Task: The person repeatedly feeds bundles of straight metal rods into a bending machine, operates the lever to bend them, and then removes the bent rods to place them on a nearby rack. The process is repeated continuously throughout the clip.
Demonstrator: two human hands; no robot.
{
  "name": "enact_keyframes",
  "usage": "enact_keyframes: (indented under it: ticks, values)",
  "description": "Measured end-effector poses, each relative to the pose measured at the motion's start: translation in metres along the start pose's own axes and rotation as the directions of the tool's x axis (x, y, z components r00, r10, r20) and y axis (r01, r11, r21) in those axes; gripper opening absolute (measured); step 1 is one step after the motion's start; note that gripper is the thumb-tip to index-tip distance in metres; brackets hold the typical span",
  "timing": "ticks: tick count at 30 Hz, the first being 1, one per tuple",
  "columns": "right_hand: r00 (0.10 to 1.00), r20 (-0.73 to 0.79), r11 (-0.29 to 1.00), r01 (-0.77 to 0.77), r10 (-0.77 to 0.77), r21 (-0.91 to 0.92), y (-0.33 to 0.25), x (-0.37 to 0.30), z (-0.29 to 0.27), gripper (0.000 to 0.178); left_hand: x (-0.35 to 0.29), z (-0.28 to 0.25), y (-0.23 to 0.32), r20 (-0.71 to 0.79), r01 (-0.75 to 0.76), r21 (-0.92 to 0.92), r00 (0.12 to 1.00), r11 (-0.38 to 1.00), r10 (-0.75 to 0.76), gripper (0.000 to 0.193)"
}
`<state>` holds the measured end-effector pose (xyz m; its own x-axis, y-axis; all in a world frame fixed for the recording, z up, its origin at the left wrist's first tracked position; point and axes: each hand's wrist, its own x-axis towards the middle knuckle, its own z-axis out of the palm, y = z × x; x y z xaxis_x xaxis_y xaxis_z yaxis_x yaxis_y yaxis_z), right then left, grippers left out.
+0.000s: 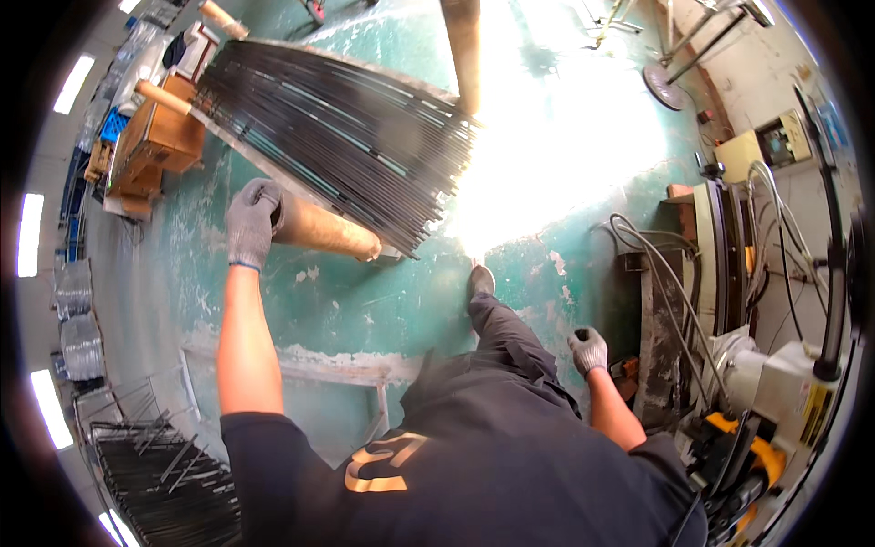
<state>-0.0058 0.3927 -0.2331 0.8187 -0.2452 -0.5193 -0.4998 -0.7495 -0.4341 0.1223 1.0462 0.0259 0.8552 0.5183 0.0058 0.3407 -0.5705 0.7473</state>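
Note:
My left hand (255,219), in a grey knit glove, is closed around the upper rim of a brown tube-like post (328,230). This post stands at the near corner of a low rack that bears a wide layer of long thin black rods (337,128). Other brown posts rise at the rack's far left (164,96) and far right (462,55). My right hand (589,352), also gloved in grey, hangs by my right side with curled fingers and nothing seen in it. The fingertips are partly hidden.
At the right stands a machine (756,392) with hoses and cables (665,264). Brown cartons (164,132) are stacked at the left. More black rods (164,483) lie at the lower left. A round-based metal stand (664,87) is at the far right. Strong glare covers the green floor ahead.

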Motion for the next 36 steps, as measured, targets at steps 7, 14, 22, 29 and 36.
enact_keyframes:
  ticks: [7,14,22,29,36]
  values:
    - [0.953,0.108,0.959,0.284,-0.284,0.015,-0.143,0.133,-0.034,0.040,-0.023,0.022,0.049,-0.081,0.029,-0.096,0.996,0.995,-0.037,0.015]
    - [0.897,0.228,0.925,0.378,-0.378,0.048,-0.233,0.115,0.013,0.044,-0.063,0.037,0.059,-0.110,0.111,-0.135,0.986,0.985,-0.126,0.015]
    - [0.871,0.249,0.894,0.447,-0.424,-0.040,-0.258,0.041,0.082,0.063,-0.097,0.049,0.076,-0.094,-0.040,-0.058,0.995,0.998,0.035,0.017]
    - [0.847,0.121,0.826,0.532,-0.518,-0.188,-0.293,0.056,0.143,0.082,-0.123,0.047,0.086,-0.025,-0.128,-0.057,0.992,0.990,0.126,0.016]
    - [0.854,-0.089,0.802,0.440,-0.513,-0.404,-0.322,0.178,0.169,0.032,-0.153,0.045,0.073,0.044,-0.028,-0.086,0.999,0.996,0.032,0.024]
